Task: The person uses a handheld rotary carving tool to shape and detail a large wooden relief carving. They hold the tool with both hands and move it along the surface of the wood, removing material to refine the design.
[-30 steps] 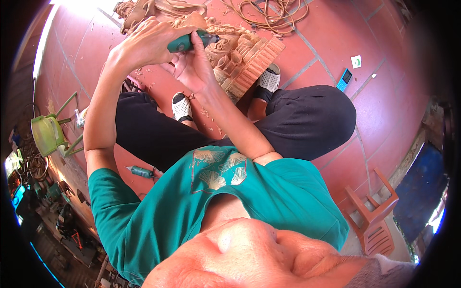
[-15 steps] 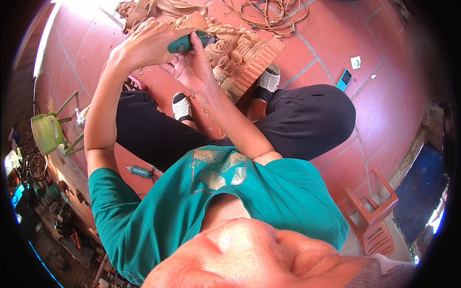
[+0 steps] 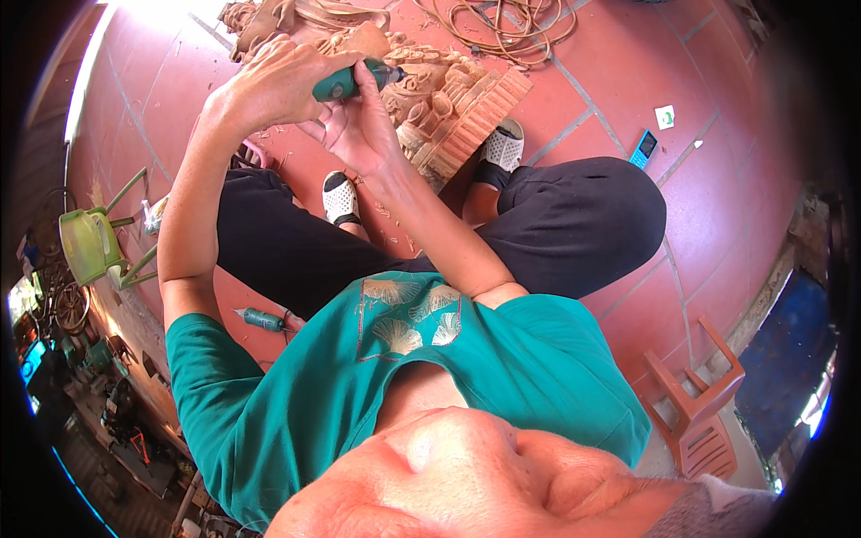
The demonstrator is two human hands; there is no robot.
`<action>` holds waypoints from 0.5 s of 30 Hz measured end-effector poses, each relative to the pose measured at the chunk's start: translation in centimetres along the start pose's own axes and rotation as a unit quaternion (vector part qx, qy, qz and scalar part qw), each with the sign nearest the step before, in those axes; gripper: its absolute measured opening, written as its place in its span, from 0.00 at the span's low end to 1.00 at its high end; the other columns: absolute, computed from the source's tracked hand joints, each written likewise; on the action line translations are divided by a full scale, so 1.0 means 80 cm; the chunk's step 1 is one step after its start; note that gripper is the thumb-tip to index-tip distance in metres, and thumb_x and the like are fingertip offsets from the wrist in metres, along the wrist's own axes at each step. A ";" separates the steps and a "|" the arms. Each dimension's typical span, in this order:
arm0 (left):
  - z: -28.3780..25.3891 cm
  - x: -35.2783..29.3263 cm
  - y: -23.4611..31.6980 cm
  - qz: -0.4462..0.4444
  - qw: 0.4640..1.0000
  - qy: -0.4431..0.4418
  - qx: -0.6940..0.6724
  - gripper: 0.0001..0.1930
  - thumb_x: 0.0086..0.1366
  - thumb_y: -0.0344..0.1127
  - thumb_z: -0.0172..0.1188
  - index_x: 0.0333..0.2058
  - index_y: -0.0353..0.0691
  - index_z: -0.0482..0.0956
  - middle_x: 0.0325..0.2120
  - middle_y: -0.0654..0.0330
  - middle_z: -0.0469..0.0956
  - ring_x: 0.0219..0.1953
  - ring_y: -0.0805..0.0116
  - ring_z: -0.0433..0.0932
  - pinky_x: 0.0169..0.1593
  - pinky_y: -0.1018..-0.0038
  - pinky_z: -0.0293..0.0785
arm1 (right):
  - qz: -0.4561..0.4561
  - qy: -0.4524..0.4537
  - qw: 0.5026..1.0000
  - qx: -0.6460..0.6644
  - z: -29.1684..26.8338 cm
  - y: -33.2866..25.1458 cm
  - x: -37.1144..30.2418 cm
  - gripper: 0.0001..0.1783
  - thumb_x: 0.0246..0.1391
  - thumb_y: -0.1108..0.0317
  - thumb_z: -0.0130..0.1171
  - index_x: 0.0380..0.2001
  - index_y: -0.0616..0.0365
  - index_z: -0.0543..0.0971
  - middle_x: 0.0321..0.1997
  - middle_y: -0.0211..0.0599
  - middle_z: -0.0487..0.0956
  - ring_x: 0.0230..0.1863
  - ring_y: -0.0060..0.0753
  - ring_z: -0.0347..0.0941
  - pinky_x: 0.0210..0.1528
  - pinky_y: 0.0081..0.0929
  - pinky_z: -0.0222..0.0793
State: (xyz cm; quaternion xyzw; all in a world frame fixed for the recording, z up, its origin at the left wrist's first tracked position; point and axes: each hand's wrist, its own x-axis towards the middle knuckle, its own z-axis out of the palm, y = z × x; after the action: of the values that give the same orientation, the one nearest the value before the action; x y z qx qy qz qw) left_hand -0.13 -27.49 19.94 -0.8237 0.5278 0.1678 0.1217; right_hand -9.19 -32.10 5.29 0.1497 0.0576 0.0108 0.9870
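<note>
A brown wood carving (image 3: pixel 453 112) with deep relief and a grooved edge stands on the floor beyond my feet. My left hand (image 3: pixel 269 85) lies bent over its near left part, thumb stretched to the right along the wood; its fingertips are partly hidden. My right hand (image 3: pixel 354 134), palm turned up, grips a green handheld rotary tool (image 3: pixel 336 85) with the thumb across its body. The tool's dark nose points right, against or just above the carving; its tip is too small to make out.
A second green rotary tool (image 3: pixel 260 319) lies by my left thigh. Coiled brown cable (image 3: pixel 529 31) lies beyond the carving. A blue phone (image 3: pixel 643 149) rests on the tiles at right. A green stool (image 3: pixel 87 244) stands left, a reddish plastic chair (image 3: pixel 700 403) at lower right.
</note>
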 end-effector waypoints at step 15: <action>-0.007 -0.004 0.012 0.001 1.000 0.002 -0.011 0.33 0.41 0.30 0.68 0.52 0.45 0.75 0.30 0.49 0.81 0.36 0.47 0.79 0.41 0.57 0.73 | 0.005 0.000 1.000 -0.004 0.005 0.002 -0.007 0.25 0.64 0.46 0.53 0.53 0.53 0.69 0.55 0.38 0.77 0.55 0.42 0.76 0.61 0.57 0.69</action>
State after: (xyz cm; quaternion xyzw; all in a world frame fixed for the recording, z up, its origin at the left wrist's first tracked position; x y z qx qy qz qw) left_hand -1.06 -27.85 20.57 -0.8248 0.5270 0.1720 0.1116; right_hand -9.70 -32.08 5.77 0.1460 0.0571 0.0161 0.9875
